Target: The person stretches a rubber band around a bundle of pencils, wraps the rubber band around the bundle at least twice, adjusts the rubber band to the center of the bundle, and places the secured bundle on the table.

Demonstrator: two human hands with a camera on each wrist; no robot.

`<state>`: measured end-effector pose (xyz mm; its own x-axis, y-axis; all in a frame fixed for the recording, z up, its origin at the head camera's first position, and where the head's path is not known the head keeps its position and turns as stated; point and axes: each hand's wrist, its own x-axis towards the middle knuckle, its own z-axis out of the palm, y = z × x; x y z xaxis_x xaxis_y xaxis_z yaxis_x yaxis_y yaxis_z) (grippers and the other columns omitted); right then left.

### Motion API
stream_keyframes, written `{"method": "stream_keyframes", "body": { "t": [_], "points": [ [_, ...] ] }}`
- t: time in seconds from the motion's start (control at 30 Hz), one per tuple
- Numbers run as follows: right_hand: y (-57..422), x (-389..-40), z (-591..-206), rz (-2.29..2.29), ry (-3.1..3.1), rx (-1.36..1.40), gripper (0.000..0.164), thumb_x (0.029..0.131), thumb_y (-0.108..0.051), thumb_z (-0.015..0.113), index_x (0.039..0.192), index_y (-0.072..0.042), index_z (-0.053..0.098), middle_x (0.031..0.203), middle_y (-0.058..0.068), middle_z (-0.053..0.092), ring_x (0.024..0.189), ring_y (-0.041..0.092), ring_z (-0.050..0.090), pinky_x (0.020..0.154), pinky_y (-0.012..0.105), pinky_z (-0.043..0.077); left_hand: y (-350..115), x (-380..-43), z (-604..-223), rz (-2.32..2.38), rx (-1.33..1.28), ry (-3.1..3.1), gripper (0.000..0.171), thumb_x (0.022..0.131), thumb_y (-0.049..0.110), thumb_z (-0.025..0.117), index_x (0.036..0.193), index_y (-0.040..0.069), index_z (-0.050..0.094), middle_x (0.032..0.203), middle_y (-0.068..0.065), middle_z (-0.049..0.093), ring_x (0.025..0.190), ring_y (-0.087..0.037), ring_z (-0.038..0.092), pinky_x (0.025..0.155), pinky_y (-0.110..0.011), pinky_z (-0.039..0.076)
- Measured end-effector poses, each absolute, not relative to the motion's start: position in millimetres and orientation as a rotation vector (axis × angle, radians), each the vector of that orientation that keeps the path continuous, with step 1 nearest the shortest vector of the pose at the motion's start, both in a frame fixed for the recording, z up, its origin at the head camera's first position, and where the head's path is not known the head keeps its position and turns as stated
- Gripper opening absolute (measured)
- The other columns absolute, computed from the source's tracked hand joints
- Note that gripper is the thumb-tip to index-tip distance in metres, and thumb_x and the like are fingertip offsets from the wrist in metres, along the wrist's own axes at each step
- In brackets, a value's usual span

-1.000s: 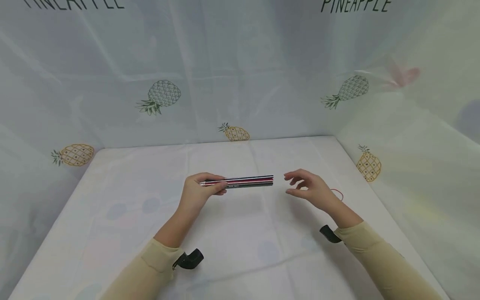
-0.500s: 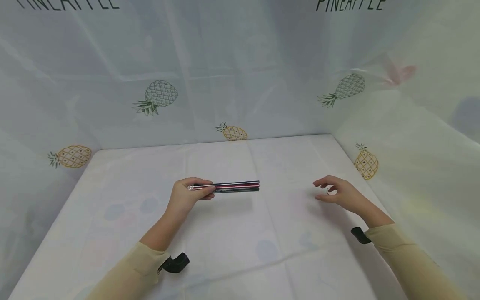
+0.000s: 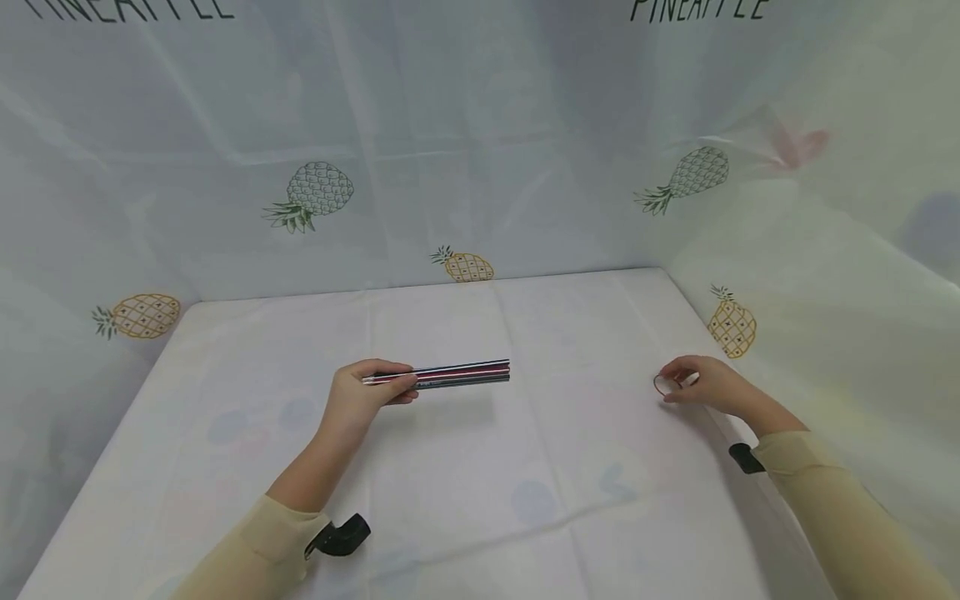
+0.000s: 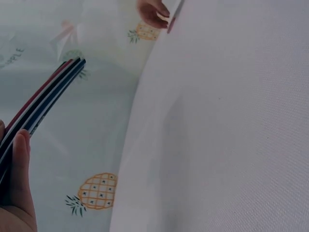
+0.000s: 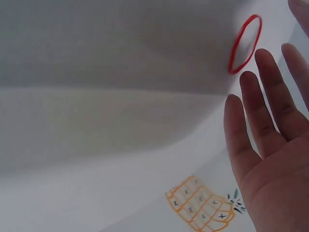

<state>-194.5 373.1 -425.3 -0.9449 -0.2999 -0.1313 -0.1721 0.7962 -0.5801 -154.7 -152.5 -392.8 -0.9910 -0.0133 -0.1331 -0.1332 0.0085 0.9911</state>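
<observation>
Pencils [image 3: 450,373] – red, black, dk green stripes. Rubber band [image 5: 245,43] – red. Desk [image 3: 480,467] cloth white w/ faint blue dots; backdrop [image 3: 465,167] has yellow & green pineapples. Sleeves [image 3: 847,525] beige.

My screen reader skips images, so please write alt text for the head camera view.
A left hand grips a bundle of pencils level above a white table, while the right hand reaches a red rubber band near the pineapple-print curtain.

Glossy pencils [image 3: 450,373], rubber band [image 5: 245,43], matt tablecloth [image 3: 480,467]
</observation>
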Motion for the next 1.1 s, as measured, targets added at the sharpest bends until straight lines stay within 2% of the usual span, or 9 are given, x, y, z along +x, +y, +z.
{"method": "stream_keyframes", "body": {
  "t": [0.2, 0.47, 0.73, 0.9, 1.1],
  "points": [
    [376, -198, -430, -0.881, 2.722, -0.336, 0.039, 0.076, -0.017, 0.085, 0.105, 0.001, 0.068, 0.099, 0.009, 0.064, 0.088, 0.023, 0.056, 0.068, 0.026, 0.050, -155, -156, -389, 2.181, -0.138, 2.175, 0.027, 0.081, 0.000, 0.078, 0.104, -0.011, 0.068, 0.100, -0.020, 0.066, 0.070, -0.023, 0.072, 0.075, -0.034, 0.059],
    [381, -205, -439, -0.866, 2.737, -0.341, 0.026, 0.074, -0.013, 0.085, 0.093, -0.005, 0.068, 0.089, 0.005, 0.059, 0.082, 0.020, 0.050, 0.066, 0.027, 0.047, -154, -158, -385, 2.205, -0.119, 2.178, 0.029, 0.081, 0.002, 0.079, 0.105, -0.010, 0.068, 0.103, -0.020, 0.064, 0.072, -0.022, 0.072, 0.076, -0.034, 0.058],
    [383, -209, -441, -0.839, 2.725, -0.334, 0.012, 0.078, -0.014, 0.082, 0.076, -0.011, 0.071, 0.094, 0.002, 0.061, 0.094, 0.022, 0.053, 0.075, 0.028, 0.047, -150, -159, -383, 2.217, -0.085, 2.181, 0.029, 0.082, 0.001, 0.078, 0.106, -0.010, 0.068, 0.105, -0.021, 0.063, 0.072, -0.022, 0.072, 0.075, -0.033, 0.058],
    [385, -211, -444, -0.845, 2.720, -0.353, 0.011, 0.078, -0.014, 0.082, 0.072, -0.011, 0.073, 0.092, 0.000, 0.062, 0.095, 0.020, 0.056, 0.076, 0.024, 0.047, -148, -159, -382, 2.237, -0.074, 2.162, 0.030, 0.081, 0.001, 0.078, 0.107, -0.011, 0.068, 0.105, -0.022, 0.063, 0.072, -0.023, 0.072, 0.075, -0.034, 0.058],
    [386, -213, -449, -0.864, 2.735, -0.364, 0.010, 0.078, -0.012, 0.082, 0.071, -0.012, 0.074, 0.092, 0.000, 0.067, 0.096, 0.022, 0.058, 0.081, 0.032, 0.047, -148, -158, -381, 2.227, -0.068, 2.168, 0.030, 0.082, 0.004, 0.079, 0.107, -0.009, 0.068, 0.106, -0.022, 0.063, 0.073, -0.023, 0.072, 0.076, -0.033, 0.058]
  ]
}}
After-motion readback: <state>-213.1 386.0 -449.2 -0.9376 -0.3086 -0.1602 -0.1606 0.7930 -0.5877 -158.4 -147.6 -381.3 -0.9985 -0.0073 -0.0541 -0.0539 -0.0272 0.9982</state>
